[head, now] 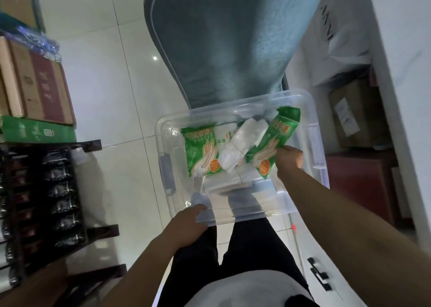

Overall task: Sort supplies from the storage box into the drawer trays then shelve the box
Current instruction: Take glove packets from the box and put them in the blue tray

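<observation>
Head view: a clear plastic storage box (242, 157) is held over the tiled floor (112, 101), its far end above a blue-grey mat (224, 45); the left hand (189, 224) grips the box's near rim, fingers curled over the edge; the right hand (288, 158) pinches a green glove packet (275, 141) (tilted, at the box's right side); a second green glove packet (201, 151) lies flat at the left, white folded plastic bags (242, 144) between them; cardboard cartons (35, 82) sit at the left.
</observation>
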A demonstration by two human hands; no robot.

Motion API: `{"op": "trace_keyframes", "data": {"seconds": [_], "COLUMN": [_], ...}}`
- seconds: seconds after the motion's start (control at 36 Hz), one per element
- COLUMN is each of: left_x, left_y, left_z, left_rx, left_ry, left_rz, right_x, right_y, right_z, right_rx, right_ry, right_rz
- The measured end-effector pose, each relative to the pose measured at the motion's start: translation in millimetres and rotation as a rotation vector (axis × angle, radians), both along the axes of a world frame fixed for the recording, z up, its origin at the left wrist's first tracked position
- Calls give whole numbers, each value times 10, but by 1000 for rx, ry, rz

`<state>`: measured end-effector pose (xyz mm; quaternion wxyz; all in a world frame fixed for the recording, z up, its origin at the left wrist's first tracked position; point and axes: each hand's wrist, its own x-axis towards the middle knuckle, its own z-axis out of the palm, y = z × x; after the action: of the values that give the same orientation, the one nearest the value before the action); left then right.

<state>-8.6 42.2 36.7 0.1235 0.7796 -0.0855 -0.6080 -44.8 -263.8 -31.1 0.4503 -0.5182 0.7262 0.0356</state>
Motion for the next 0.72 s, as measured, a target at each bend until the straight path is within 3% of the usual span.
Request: {"op": "trace_keyframes", "data": {"seconds": [0.17,0.28,0.39,0.47,0.56,0.72], "left_x": [316,516,734,858,904,853], "left_y": [-139,-252,-321,-321,-262,-218], "left_z": [344,645,993,1249,1436,1492], "left_rx": [-132,-261,-379,-520,-685,-685], "left_ry": [-90,-150,-161,-58,83,-40], "left_rz": [253,448,624,729,827,890], "right_x": [-142,-208,-181,-116,-31,97], "right_y": [194,376,472,423,354,385], "right_z": [660,1157,1625,1897,2028,2050], "right_rx": [-36,26,250,496,613,550], "right_ry": [-130,-358,-618,-755,-796,-768], "right_rz": [221,330,381,475,495,497]}}
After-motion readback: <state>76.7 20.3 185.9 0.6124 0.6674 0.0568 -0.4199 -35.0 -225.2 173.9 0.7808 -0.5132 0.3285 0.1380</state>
